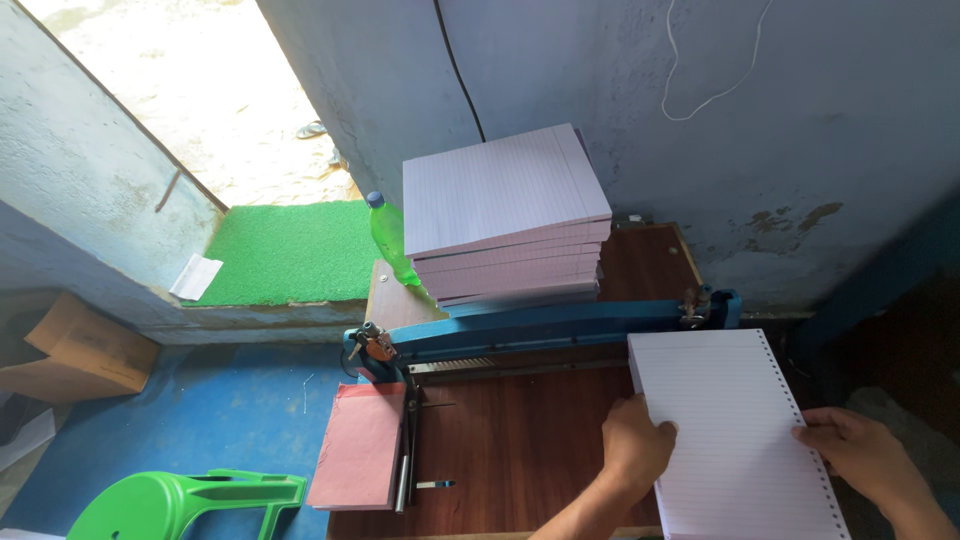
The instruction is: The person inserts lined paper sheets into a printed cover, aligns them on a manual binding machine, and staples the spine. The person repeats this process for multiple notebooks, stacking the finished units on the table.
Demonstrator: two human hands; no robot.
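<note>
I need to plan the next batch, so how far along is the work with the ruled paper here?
Looks done: a tall stack of ruled paper sits behind the blue machine bar. In hand: the left hand and right hand grip the sides of a punched-edge ruled pad on the wooden table. What is left cannot be told; no further unprocessed paper is in view.

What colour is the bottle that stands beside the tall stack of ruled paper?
The bottle is green with a blue cap, seen in the head view, left of the paper stack.
</note>
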